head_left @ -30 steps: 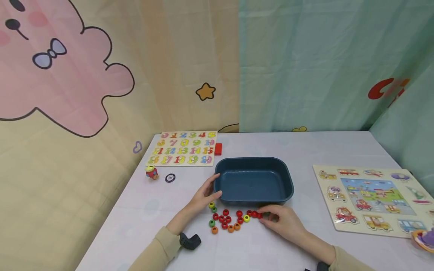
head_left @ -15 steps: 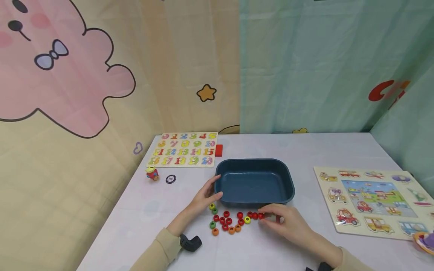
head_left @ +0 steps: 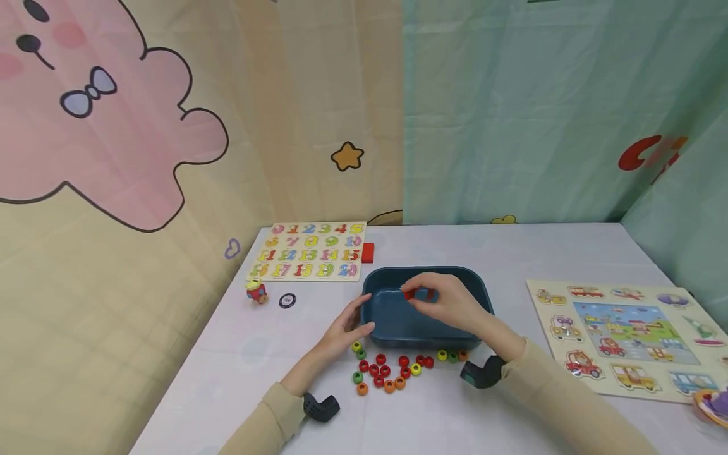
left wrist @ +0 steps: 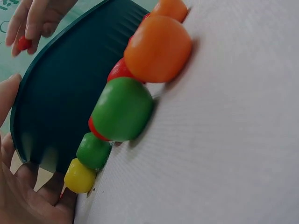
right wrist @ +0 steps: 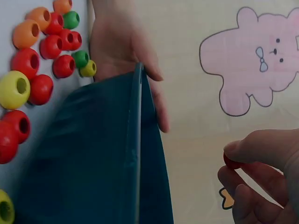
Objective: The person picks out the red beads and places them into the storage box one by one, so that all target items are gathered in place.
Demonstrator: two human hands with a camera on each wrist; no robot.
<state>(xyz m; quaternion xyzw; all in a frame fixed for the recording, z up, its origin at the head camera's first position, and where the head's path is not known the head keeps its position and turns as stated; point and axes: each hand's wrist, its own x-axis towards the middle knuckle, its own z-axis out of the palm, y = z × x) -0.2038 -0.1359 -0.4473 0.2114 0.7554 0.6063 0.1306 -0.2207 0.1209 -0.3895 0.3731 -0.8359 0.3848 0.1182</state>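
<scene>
A dark blue rectangular plastic basin (head_left: 398, 325) stands mid-table. My left hand (head_left: 345, 323) holds its left end, thumb and fingers spread round the corner. In the left wrist view its fingers (left wrist: 39, 186) lie along the outer wall. Over the basin, my right hand (head_left: 446, 303) pinches a red bead (right wrist: 232, 162) between thumb and index finger; a second red patch (head_left: 430, 294) shows beneath its fingers in the head view. Loose beads lie before the basin: several red ones (head_left: 381, 359), orange ones (head_left: 389, 386), green ones (left wrist: 122, 109) and yellow ones (right wrist: 15, 89).
At the back left lie a number puzzle board (head_left: 307, 251), a red block (head_left: 368, 253), a small toy figure (head_left: 257, 292) and a round black-rimmed disc (head_left: 287, 301). A vehicle puzzle board (head_left: 631, 341) lies right, with a purple-topped toy (head_left: 713, 404) at its corner.
My right hand has taken a red bead from the row's right end and moved up over the basin. Yellow, green and orange beads it covered now show. My left hand stays put.
</scene>
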